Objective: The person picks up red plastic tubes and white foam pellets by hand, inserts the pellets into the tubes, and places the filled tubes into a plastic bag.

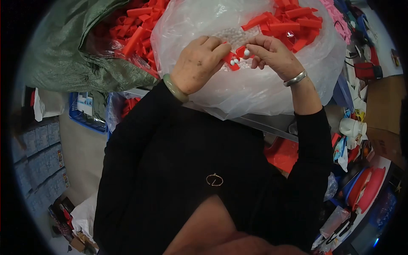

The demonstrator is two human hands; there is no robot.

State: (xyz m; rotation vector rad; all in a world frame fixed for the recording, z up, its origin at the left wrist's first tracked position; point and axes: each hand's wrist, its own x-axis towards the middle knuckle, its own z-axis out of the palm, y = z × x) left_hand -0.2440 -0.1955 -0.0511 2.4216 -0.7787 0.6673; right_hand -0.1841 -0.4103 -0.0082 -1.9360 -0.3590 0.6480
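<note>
Left hand (197,63): you grasp one red piece (234,67), two white balls (232,62) on it.
Right hand (272,55): one ball (247,52) at it; your grip I cannot tell.
Bangles (175,88): two.

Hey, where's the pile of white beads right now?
In the head view, the pile of white beads is at top centre, inside the translucent plastic bag, left of a heap of red pieces.

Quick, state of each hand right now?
Left hand: closed, holding a red piece.
Right hand: bent at a white bead; exact grip cannot be told.
</note>
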